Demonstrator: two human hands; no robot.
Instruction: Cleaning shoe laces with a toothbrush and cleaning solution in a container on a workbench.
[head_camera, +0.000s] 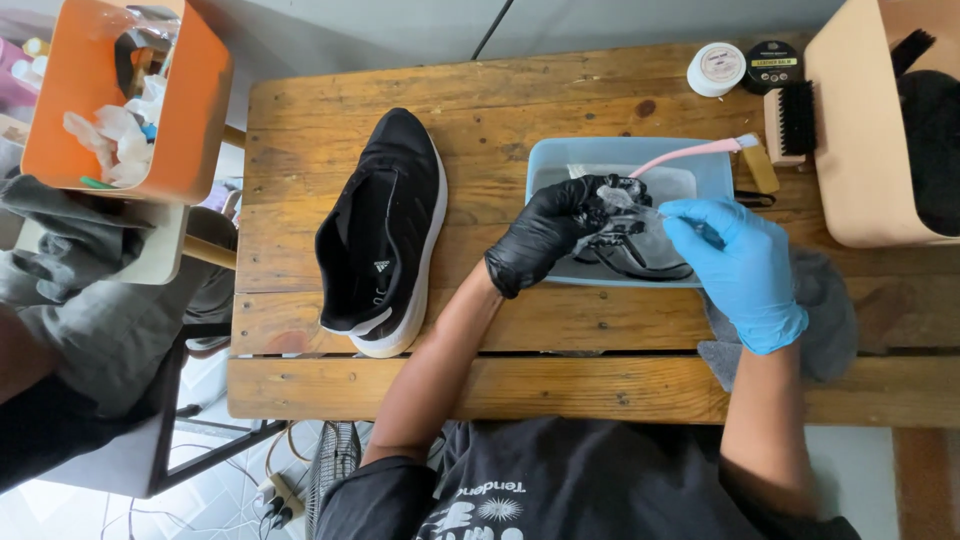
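Note:
My left hand (545, 232), in a black glove, grips a bunch of wet black shoelaces (625, 235) over a pale blue plastic tub (552, 160) of water. My right hand (742, 268), in a blue glove, holds a small brush against the laces; its handle is mostly hidden in my fist. A pink toothbrush (695, 151) rests across the tub's far rim. A black sneaker with a white sole (385, 232) lies without laces on the wooden table (300, 140), left of the tub.
A grey cloth (830, 315) lies under my right wrist. Two round tins (717, 68) and a wooden bristle brush (790, 122) sit at the far right, beside a tan box (860, 130). An orange bin (195, 110) with rags stands off the table's left.

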